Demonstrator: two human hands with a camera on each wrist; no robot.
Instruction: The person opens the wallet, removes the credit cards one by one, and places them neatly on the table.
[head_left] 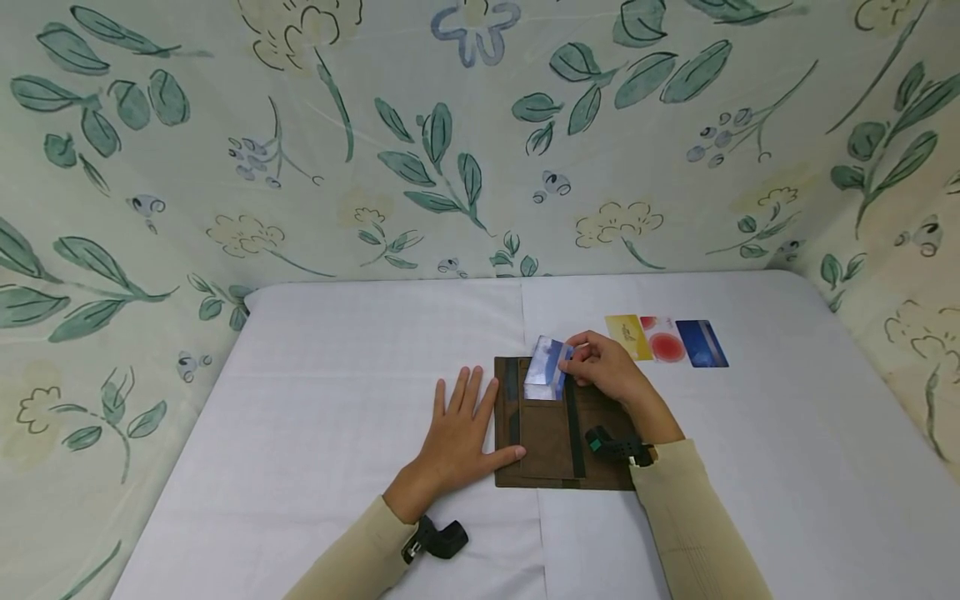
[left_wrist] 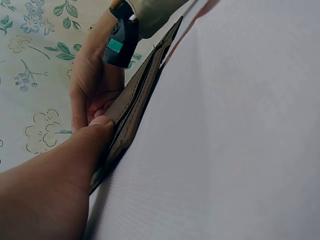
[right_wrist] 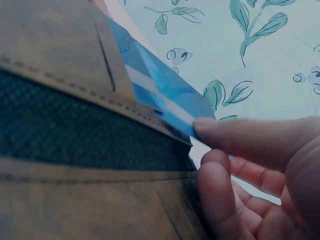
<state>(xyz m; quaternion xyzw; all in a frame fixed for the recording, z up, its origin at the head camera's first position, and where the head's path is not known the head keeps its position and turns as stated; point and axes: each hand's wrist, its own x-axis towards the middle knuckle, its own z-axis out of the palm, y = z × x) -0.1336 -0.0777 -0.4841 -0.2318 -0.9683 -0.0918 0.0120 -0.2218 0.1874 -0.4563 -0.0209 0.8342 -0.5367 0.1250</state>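
A brown leather wallet (head_left: 547,442) lies opened flat on the white cloth, with dark bands running down it. My right hand (head_left: 611,371) pinches the right edge of a blue-and-white card (head_left: 545,371) between thumb and curled fingers. The card overlaps the wallet's top edge and slants across a pocket; in the right wrist view the blue card (right_wrist: 160,95) goes behind the brown leather. My left hand (head_left: 459,437) lies with spread fingers at the wallet's left side, and its thumb (left_wrist: 100,122) presses on the wallet's edge.
Three more cards lie in a row right of the wallet: a yellow card (head_left: 626,335), a white card with a red circle (head_left: 664,340) and a dark blue card (head_left: 702,343). Behind the white table (head_left: 360,333) hangs a floral cloth (head_left: 465,225).
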